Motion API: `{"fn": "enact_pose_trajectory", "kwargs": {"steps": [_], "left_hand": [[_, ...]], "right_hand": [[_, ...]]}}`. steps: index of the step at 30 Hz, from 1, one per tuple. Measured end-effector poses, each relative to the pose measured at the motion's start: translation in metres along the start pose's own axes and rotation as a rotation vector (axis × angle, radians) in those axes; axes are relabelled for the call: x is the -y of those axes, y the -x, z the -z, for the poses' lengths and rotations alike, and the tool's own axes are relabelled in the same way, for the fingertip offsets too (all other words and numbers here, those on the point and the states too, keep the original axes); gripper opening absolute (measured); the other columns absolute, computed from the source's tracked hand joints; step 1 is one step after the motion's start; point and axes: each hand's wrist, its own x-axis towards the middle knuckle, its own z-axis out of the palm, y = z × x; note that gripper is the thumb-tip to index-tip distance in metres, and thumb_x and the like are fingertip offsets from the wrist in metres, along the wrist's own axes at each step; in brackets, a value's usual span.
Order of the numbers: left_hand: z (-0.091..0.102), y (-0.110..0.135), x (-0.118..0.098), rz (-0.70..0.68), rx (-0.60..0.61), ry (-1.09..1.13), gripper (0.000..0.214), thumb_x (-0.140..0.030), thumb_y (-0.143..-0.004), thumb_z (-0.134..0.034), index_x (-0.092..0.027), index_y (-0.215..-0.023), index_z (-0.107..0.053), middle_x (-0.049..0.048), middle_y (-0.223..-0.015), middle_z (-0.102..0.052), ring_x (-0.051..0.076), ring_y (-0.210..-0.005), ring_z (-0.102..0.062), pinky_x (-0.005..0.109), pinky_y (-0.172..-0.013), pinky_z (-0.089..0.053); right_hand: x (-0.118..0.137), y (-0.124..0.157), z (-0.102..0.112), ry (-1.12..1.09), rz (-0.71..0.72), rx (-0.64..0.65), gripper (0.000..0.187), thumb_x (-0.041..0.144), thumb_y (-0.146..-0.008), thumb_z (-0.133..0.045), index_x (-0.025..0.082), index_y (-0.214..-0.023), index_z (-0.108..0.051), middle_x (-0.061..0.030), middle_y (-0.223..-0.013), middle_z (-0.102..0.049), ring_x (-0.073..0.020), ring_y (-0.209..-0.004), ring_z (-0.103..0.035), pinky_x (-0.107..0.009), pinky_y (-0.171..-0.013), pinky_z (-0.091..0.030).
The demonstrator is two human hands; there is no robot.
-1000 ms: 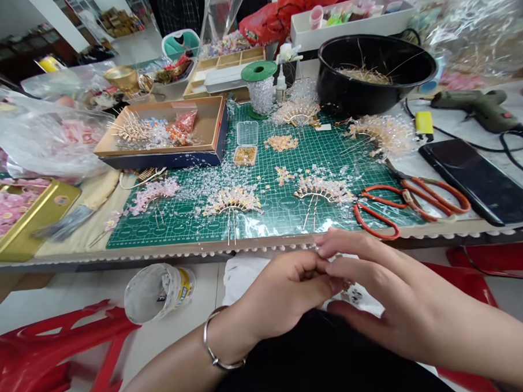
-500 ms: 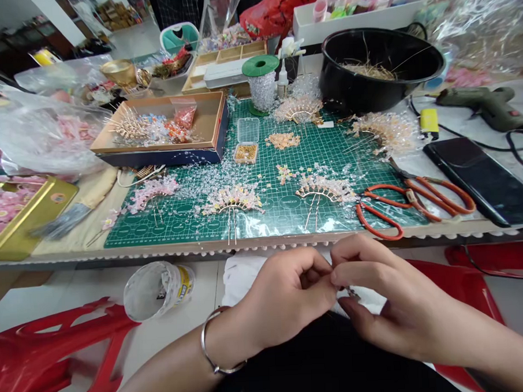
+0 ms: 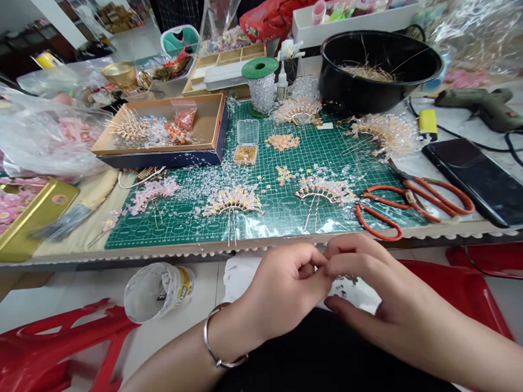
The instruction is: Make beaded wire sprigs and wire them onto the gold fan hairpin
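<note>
"Since half a second ago my right hand (image 3: 387,289) has changed: its thumb sits further left, below its curled fingers. On the green cutting mat (image 3: 274,204) everything lies as it did."

"And your grip, seen from the head camera?"

"My left hand (image 3: 287,293) presses thumb and forefinger together, and my right fingertips meet them. Anything pinched there is hidden — I can't tell what. My right thumb stands apart; whether those fingers nip something, I can't tell either."

"Where's the nearest piece?"

"Just beyond my hands, a beaded hairpin (image 3: 322,189) lies at the mat's front edge, prongs towards me."

"How would it handle?"

"Light, I'd judge, with thin wire that bends easily and delicate, slippery beads. I'd take it by the two prongs, near the curved base — not by the bead fan."

"Count things for me."

"Five fan-shaped hairpins laid out: three in front, two peach ones behind. Also two pairs of orange-handled scissors (image 3: 437,195), one black phone (image 3: 481,178), one glue gun (image 3: 478,103) and one spool of clear beads (image 3: 261,86)."
</note>
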Motion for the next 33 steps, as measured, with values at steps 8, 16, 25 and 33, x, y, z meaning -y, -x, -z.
{"fn": "enact_pose_trajectory", "kwargs": {"steps": [8,16,25,33], "left_hand": [[0.002,-0.004,0.005,0.083,0.023,0.106,0.025,-0.035,-0.086,-0.073,-0.016,-0.076,-0.062,-0.0030,-0.070,-0.053,0.011,-0.064,-0.043,0.023,-0.058,-0.034],[0.003,0.003,-0.001,-0.095,-0.064,-0.284,0.014,-0.022,-0.091,-0.061,-0.017,-0.078,-0.062,-0.0067,-0.060,-0.046,0.008,-0.055,-0.039,0.023,-0.053,-0.031],[0.006,0.008,-0.004,-0.382,-0.079,-0.713,0.017,-0.009,-0.089,-0.056,-0.017,-0.075,-0.061,-0.0035,-0.063,-0.060,0.009,-0.058,-0.053,0.025,-0.057,-0.036],[0.006,0.008,-0.003,-0.509,-0.020,-0.951,0.021,-0.016,-0.096,-0.052,-0.016,-0.078,-0.063,0.0014,-0.070,-0.068,0.015,-0.062,-0.061,0.030,-0.058,-0.039]], "right_hand": [[-0.004,0.000,-0.004,0.101,0.125,-0.101,0.029,-0.001,-0.092,-0.055,0.020,-0.111,-0.051,-0.0092,-0.107,-0.060,-0.0182,-0.095,-0.064,-0.033,-0.078,-0.058],[-0.006,-0.002,0.006,-0.128,-0.025,-0.103,0.019,0.008,-0.095,-0.055,0.027,-0.094,-0.053,0.0005,-0.091,-0.065,-0.0140,-0.087,-0.067,-0.026,-0.075,-0.057],[-0.007,0.013,0.006,-0.417,-0.418,0.036,0.011,0.023,-0.100,-0.057,0.031,-0.106,-0.053,0.0018,-0.101,-0.059,-0.0139,-0.088,-0.062,-0.026,-0.076,-0.055],[-0.003,0.011,0.007,-0.228,-0.566,0.254,0.023,0.041,-0.102,-0.046,0.024,-0.090,-0.058,-0.0002,-0.083,-0.066,-0.0163,-0.075,-0.061,-0.028,-0.067,-0.049]]}}
